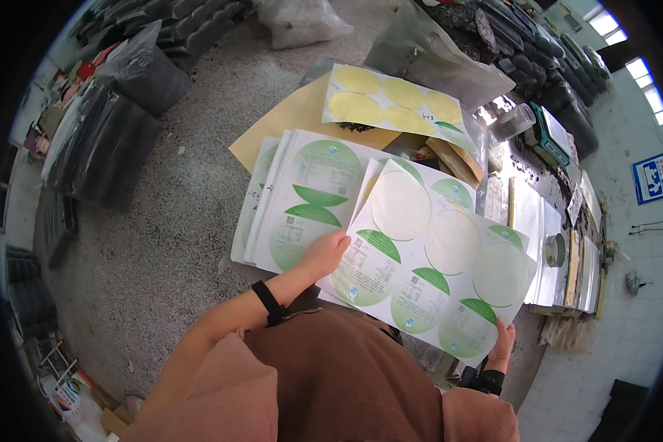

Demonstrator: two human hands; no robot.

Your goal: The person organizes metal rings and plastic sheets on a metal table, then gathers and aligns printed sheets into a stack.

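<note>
My left hand (324, 253) pinches the near-left edge of a white glossy sheet of round green-and-white stickers (431, 272); my right hand (503, 344) grips its lower right corner, holding it above the stack of similar sheets (302, 199).

white-green label sheet (427, 258), tan envelope (295, 121)

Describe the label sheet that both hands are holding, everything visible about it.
The label sheet is a glossy white rectangle, tilted, carrying round stickers with green and white print. Three upper circles look peeled, leaving pale blank rounds; the lower three remain. The left hand grips its left edge, and the right hand pinches its lower right corner. It hangs above a stack of similar sheets lying on the speckled floor.
</note>
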